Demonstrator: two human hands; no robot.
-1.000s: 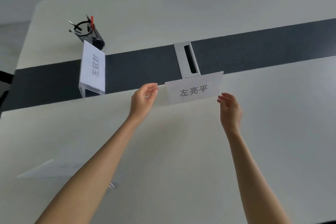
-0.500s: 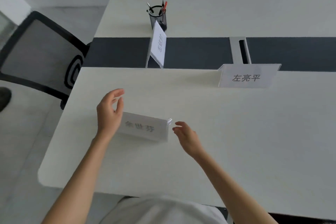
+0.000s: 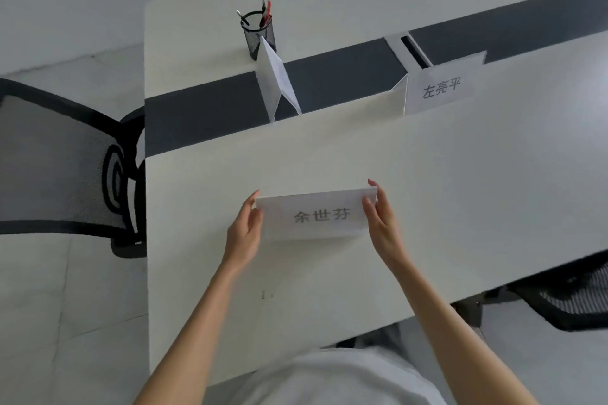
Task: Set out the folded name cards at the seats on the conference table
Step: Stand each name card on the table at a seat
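A folded white name card [image 3: 316, 215] with grey printed characters is held over the near part of the white conference table [image 3: 460, 207]. My left hand [image 3: 245, 233] grips its left end and my right hand [image 3: 381, 223] grips its right end. A second name card [image 3: 441, 89] stands at the far right by the table's dark centre strip. A third folded card [image 3: 276, 82] stands edge-on on that strip, in front of the pen holder.
A black mesh pen holder [image 3: 258, 33] with pens stands at the far left of the table. A black mesh chair [image 3: 62, 161] sits off the table's left end, another chair [image 3: 566, 299] at the near right, and a cable slot [image 3: 414, 51] in the centre strip.
My hands left the far card standing, came back to the near card lying on the table and closed on its two ends. The view has swung left and nearer.
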